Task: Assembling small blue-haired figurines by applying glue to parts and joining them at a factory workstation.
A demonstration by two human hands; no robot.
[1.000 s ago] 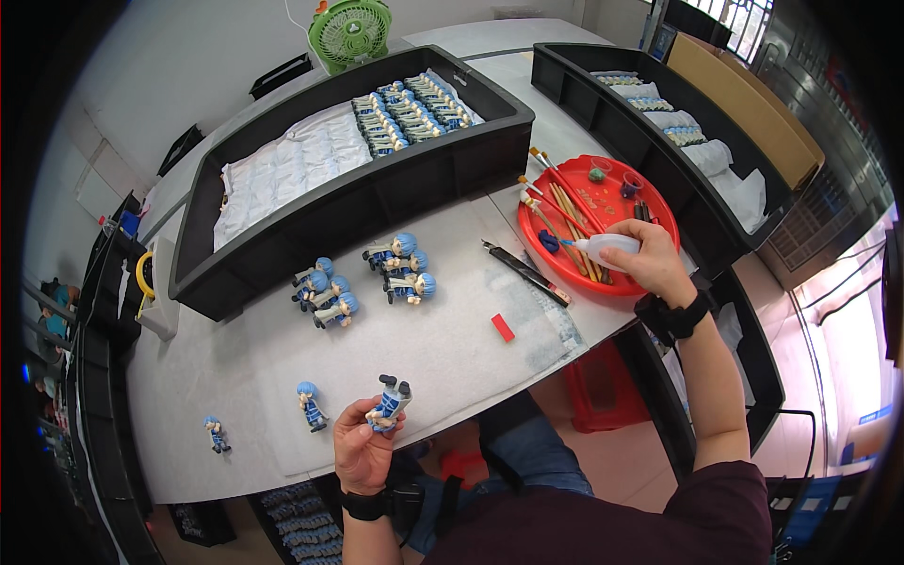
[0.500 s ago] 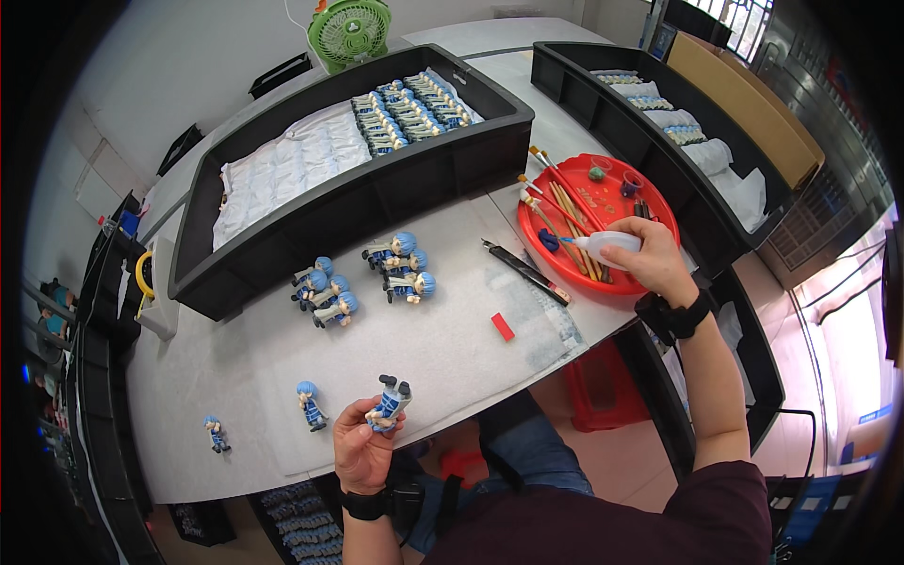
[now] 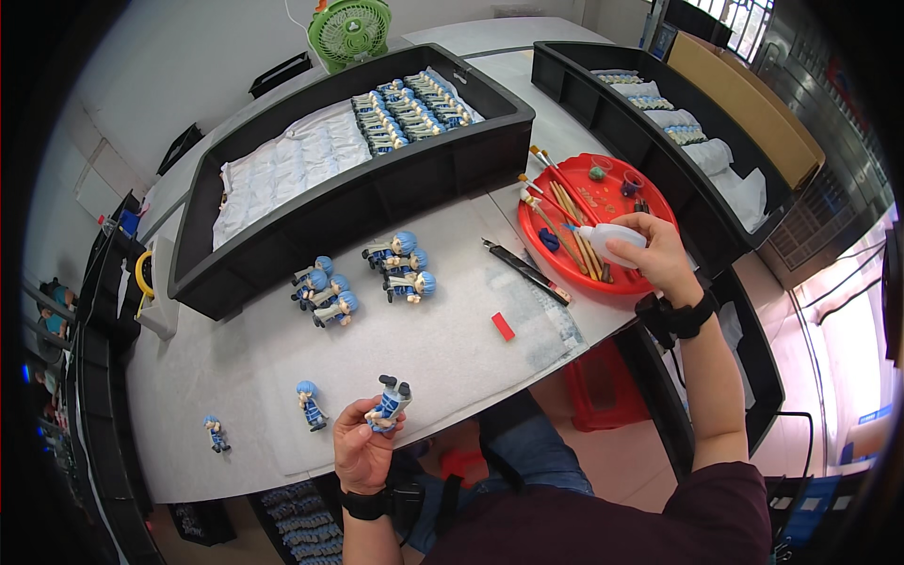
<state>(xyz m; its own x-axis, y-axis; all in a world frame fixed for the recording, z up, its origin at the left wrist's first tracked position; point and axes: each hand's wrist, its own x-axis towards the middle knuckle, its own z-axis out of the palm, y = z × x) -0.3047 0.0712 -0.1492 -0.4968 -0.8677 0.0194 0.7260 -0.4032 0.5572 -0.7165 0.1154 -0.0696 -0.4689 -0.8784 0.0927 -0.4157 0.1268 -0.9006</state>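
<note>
Upside down in my left hand [image 3: 363,448], a small blue-and-white figurine [image 3: 386,405] points its dark shoes up, over the table's front edge. My right hand [image 3: 662,256] is closed round a white squeeze bottle [image 3: 612,243] with a thin bluish tip, held over the red tray [image 3: 667,213]. In that tray lie several paintbrushes [image 3: 576,218], a dark blue lump [image 3: 549,240] and small clear cups [image 3: 632,183]. One blue-haired figurine [image 3: 310,405] lies just left of my left hand, and a smaller one [image 3: 217,433] farther left. Two clusters of figurines [image 3: 325,293] lie farther back.
A black crate [image 3: 358,188] holding rows of figurines on white padding stands across the back. Another black crate [image 3: 650,137] is at the back right. A dark cutter knife [image 3: 527,271] and a red strip [image 3: 503,327] lie mid-table. A green fan [image 3: 348,36] stands behind.
My right hand has shifted slightly to the right and tilted the bottle, so its tip now sits higher, away from the dark blue lump. My left hand and its figurine stay put.
</note>
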